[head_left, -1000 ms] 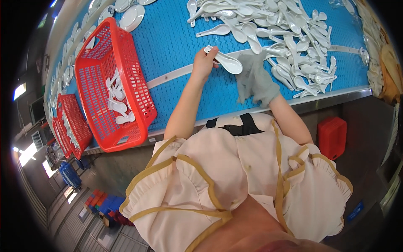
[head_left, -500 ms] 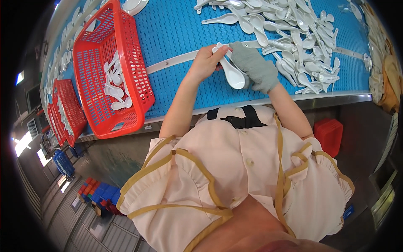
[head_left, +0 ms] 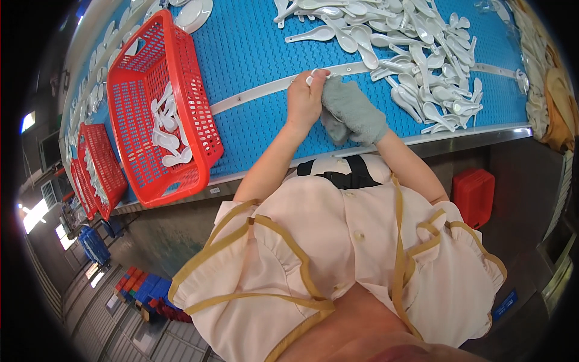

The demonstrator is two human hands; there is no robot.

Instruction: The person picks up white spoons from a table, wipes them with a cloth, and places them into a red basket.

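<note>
- Left hand [head_left: 303, 101], bare: fingers pinched on a white spoon [head_left: 316, 73], of which only a small white end shows above the fingertips; the rest is hidden.
- Right hand [head_left: 353, 108], in a grey glove: fingers curled and pressed against the left hand's fingers; whether they also grip the spoon cannot be told.
- Spoon position: over the blue belt [head_left: 253, 54], beside its white cross-strip, at 12 o'clock from the person's chest.
- Handling, judged: the spoon looks like glazed ceramic or hard plastic, so stiff, light, smooth and likely slippery to bare skin; possibly chippable if dropped. Best hold is across the handle near the bowl, where it widens.
- Loose spoons [head_left: 416, 54] lie heaped at 1 o'clock of the hands.
- Red basket [head_left: 199, 102], at 9 o'clock, holds a few spoons; further red baskets [head_left: 99, 169] lie beyond it.
</note>
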